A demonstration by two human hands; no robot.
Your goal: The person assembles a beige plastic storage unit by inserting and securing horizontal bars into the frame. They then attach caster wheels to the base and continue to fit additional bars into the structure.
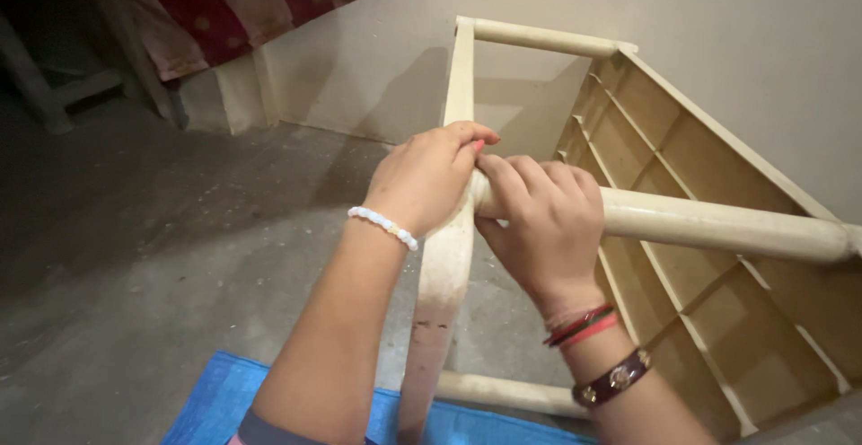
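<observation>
Right now the work sits at the joint where a round cream-painted rung (718, 225) meets the curved leg (446, 274) of a wooden chair (682, 193) that lies tipped over on the grey floor (135, 256), its slatted seat underside facing up and to the right. The right hand (548, 220) is wrapped over the end of the rung, fingers curled narrow around it, thumb side pressed against the leg. The left hand (426, 176) covers the leg at the same joint, fingers bent and closed over the wood, fingertips touching the right hand's. Whether anything small is pinched between them I cannot tell.

Judging from this grip, the step in hand looks like seating or working the rung end at the leg. A next move would call for steady pressure along the rung while the leg is kept from twisting.

Outward: 2 more rungs, a blue mat (224, 400) under the near leg, and a red striped cloth (251, 0) hanging by the wall (736, 41).
</observation>
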